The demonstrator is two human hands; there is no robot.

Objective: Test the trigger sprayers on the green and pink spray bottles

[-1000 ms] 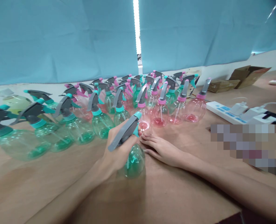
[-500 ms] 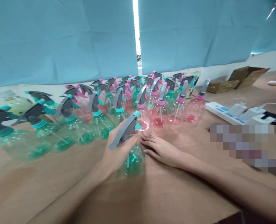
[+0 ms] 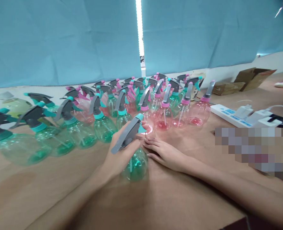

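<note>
Two hands on the table here. Head view: left hand (image 3: pixel 125 156) is wrapped, mostly closed, round the neck of a green trigger spray bottle (image 3: pixel 136 166), which looks upright on the brown tabletop (image 3: pixel 170 199). Right hand (image 3: pixel 164 154) lies palm-down just beside it, fingers loosely extended, nothing visibly gripped. Risk, I'd say: a forward shove could topple the nearest pink-collared spray bottle (image 3: pixel 144 108), spacing's tight; a careless squeeze might catch the teal trigger (image 3: pixel 141 129).
</note>
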